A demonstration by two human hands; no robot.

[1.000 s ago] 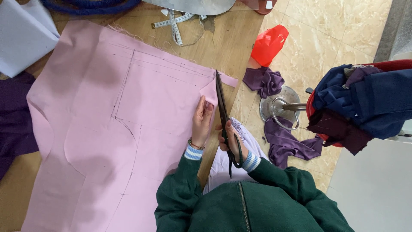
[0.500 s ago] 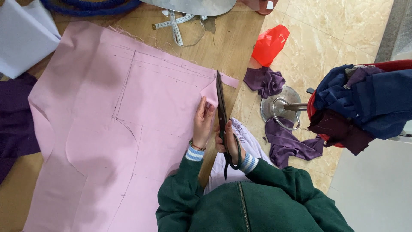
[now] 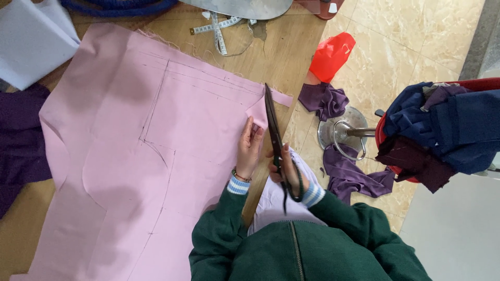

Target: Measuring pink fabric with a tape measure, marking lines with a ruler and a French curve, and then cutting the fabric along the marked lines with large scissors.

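Head view, looking straight down:

Right hand [image 3: 287, 167] wrapped through the loops of long dark scissors [image 3: 274, 136], fingers clamped on the handles, blades running up toward 12 o'clock along the right edge of the pink fabric [image 3: 130, 156]; blades close together, tips just short of the cloth's far corner. Held that way, probably, to keep the cut in line with the cloth's edge.

Left hand [image 3: 250, 145] just at 9 o'clock of the blades, fingers together and pinched on a lifted flap of pink cloth, likely to keep the edge taut and clear of the steel.

Pink fabric spread flat over most of the wooden table [image 3: 281, 57], dark chalk or pencil lines [image 3: 156, 130] drawn across it in a boxy outline with a curve lower down. Narrow pink strip [image 3: 281, 98] hanging off the corner at 1 o'clock of the scissors.

At 11 o'clock, a white measuring tape [image 3: 219, 34] looped on bare wood. At far 10 o'clock, white folded cloth [image 3: 31, 41]; at 9 o'clock, dark purple cloth [image 3: 15, 140] partly under the pink.

Off the table, at 2 to 3 o'clock: pale marbled floor tiles [image 3: 416, 47], a red plastic bag [image 3: 330, 54], purple scraps [image 3: 325, 100], a round metal stool base [image 3: 338, 135], and a red seat piled with navy and maroon garments [image 3: 442, 130]
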